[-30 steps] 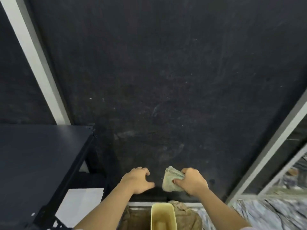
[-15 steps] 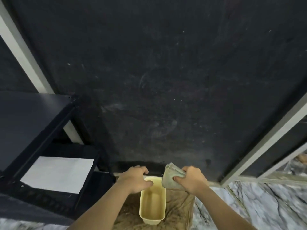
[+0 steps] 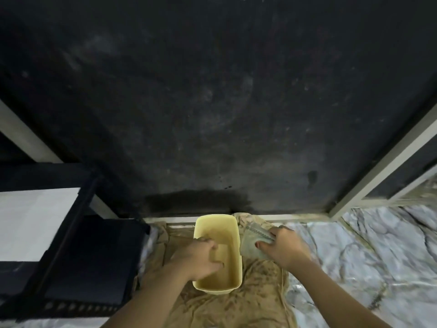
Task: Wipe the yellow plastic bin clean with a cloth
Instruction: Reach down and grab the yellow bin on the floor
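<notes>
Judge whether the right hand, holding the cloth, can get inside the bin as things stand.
Probably yes. The right hand holds the cloth just beside the bin, whose top is open; the left hand covers only its left side.

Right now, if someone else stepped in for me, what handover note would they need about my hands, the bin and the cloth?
Left hand: gripping the left rim of the yellow plastic rectangular bin, fingers inside.
Right hand: holding the folded pale grey-green cloth just beside the bin's right wall.
The bin sits upright on a crumpled brown fabric sheet spread over the marble-patterned floor, near the dark wall.
Done: bin steadied, cloth in hand.
Left: wiping; the cloth is not yet inside the bin.
</notes>
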Tool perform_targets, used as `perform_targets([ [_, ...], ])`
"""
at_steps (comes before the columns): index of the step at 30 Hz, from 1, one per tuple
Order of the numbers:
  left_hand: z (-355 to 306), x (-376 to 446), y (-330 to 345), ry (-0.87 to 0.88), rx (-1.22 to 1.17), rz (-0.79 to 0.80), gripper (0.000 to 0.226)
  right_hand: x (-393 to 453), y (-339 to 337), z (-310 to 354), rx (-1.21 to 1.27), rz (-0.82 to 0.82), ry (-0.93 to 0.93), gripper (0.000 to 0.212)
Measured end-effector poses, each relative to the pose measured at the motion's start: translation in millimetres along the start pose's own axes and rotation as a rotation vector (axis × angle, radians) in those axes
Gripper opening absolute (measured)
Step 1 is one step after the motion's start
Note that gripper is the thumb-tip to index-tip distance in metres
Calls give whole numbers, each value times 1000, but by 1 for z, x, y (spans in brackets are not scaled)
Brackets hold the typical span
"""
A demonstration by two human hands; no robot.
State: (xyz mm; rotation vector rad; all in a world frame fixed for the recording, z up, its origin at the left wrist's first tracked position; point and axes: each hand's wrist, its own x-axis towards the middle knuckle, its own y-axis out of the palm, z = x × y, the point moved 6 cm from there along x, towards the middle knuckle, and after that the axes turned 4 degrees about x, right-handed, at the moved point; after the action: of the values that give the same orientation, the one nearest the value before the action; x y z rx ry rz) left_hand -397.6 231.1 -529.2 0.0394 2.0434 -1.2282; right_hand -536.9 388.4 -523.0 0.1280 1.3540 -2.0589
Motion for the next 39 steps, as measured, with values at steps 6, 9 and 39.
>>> perform_targets([
  [6, 21, 78, 75, 48, -3, 9, 57, 53, 69, -54, 17, -68, 17, 39],
  [9, 24, 109, 96, 80, 10, -26, 55, 74, 93, -74, 21, -117, 17, 36],
  [39, 11, -19, 151, 99, 141, -305, 57, -59, 130, -97, -163, -255, -134, 40],
])
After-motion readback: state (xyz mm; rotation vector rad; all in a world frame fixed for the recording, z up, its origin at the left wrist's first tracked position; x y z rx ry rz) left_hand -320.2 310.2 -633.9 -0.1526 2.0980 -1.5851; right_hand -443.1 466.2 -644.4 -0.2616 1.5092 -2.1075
